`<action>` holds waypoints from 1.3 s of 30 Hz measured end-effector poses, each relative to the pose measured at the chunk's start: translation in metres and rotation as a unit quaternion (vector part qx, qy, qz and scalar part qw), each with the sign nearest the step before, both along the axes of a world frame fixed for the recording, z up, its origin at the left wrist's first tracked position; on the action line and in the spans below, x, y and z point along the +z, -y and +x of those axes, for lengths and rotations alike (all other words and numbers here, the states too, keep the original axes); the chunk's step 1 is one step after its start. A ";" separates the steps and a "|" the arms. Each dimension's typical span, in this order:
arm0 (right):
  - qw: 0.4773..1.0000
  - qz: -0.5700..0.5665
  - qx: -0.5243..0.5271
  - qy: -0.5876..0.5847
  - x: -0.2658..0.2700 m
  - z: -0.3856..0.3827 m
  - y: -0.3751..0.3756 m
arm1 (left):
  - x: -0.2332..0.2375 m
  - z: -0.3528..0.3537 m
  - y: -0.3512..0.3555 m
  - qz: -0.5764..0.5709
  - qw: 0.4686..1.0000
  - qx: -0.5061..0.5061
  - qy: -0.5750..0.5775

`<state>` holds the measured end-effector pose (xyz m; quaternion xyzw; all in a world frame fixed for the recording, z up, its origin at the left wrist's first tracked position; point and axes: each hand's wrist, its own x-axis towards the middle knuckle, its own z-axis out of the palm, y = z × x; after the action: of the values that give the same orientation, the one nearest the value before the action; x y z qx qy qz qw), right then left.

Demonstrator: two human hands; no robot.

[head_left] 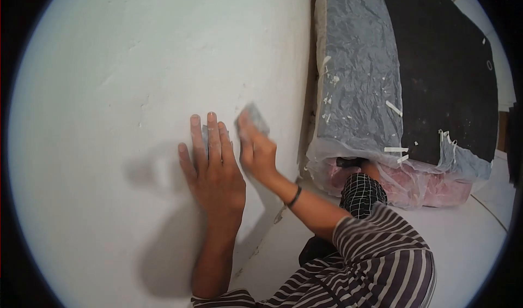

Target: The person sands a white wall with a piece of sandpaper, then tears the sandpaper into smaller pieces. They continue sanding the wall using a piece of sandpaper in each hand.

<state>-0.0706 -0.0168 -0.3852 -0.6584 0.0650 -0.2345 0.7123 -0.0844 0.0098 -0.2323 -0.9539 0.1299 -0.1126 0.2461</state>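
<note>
My left hand (215, 169) lies flat against the white wall (109, 117), its fingers stretched out and slightly apart. Bits of something blue-grey (205, 139) show between and beside these fingers, under the hand; most of it is hidden. Just to the right, my right hand (260, 154) is closed on a grey piece of sandpaper (256, 121), which it presses to the wall. The sandpaper and fingertips are blurred by motion. Small chips and scratches mark the wall above both hands.
On the right stands a large dark piece of furniture (441, 68), partly covered with clear plastic sheeting (362, 62). White scraps lie on it. A pink part (430, 185) shows beneath the plastic. The pale floor (457, 237) meets the wall along a chipped edge.
</note>
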 end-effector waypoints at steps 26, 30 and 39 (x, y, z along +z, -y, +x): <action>0.989 0.081 -0.017 -0.121 -0.031 0.067 0.079 | -0.012 0.006 -0.001 -0.005 0.994 -0.073 0.080; 0.938 0.033 0.158 -0.306 -0.024 0.009 0.116 | -0.022 0.009 0.000 -0.095 0.986 -0.135 0.021; 0.805 0.224 0.443 -0.325 -0.060 -0.015 0.178 | -0.120 -0.054 0.000 -0.736 0.596 0.082 -0.311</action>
<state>-0.0858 -0.1948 -0.4449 -0.4751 0.0447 0.3556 0.8037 -0.1388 0.0100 -0.3521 -0.7953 -0.0073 0.1544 -0.5861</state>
